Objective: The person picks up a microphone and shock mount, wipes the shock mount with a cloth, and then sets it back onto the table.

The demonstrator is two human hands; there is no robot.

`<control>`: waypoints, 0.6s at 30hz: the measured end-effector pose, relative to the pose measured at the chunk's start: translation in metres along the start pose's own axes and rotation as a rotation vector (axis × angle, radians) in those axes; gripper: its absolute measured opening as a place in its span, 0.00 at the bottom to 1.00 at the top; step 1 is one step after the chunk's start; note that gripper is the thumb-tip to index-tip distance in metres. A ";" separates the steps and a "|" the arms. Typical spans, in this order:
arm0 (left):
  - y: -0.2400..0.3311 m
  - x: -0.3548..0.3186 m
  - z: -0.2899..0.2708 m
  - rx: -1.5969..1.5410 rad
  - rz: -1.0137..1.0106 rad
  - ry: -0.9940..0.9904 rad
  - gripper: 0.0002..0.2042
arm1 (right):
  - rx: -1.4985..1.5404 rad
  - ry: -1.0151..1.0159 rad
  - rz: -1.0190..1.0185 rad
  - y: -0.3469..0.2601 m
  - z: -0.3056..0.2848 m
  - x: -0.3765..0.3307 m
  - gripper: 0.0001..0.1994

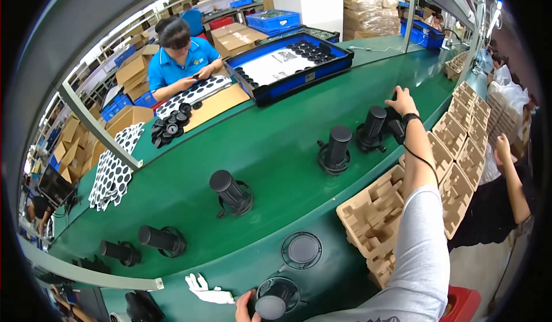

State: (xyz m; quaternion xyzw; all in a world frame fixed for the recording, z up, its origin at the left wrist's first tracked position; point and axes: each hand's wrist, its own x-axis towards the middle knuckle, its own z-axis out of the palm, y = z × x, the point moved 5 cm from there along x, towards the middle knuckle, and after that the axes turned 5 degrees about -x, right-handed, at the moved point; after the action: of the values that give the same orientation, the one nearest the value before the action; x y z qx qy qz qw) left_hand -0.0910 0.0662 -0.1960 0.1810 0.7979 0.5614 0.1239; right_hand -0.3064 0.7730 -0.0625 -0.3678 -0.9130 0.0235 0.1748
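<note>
At the lower edge my left hand (244,307) is partly cut off, its fingers closed against the side of a black cylindrical microphone (271,307) in a round shock mount. Just beyond it, another black microphone (303,248) is seen end-on in its ring mount. My right arm stretches across to the far right of the green belt. There my right hand (403,102), with a black band at the wrist, is closed around a dark microphone (393,115), mostly hidden by the fingers. Beside it stand two more microphones (375,122) (339,141), upright in their mounts.
More mounted microphones (224,183) stand or lean along the green belt (276,161). A white glove (208,290) lies near my left hand. Moulded cardboard trays (374,207) are stacked on the right. Across the belt, a co-worker (184,63) handles small parts beside a blue-black tray (302,80).
</note>
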 end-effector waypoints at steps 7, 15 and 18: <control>0.011 0.011 -0.005 0.174 0.006 0.009 0.26 | -0.188 0.284 -0.267 -0.020 -0.068 0.001 0.28; 0.016 0.020 -0.004 0.254 0.135 0.093 0.25 | -0.713 -0.173 -0.832 -0.097 -0.043 -0.065 0.43; -0.002 0.013 0.000 0.164 0.196 0.143 0.26 | -0.621 -0.257 -0.762 -0.096 -0.053 -0.069 0.32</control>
State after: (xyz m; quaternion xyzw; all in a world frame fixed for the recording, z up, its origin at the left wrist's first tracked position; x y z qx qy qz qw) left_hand -0.1032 0.0716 -0.1977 0.2272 0.8263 0.5154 -0.0037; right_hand -0.3059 0.6520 -0.0172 -0.0375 -0.9605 -0.2691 -0.0604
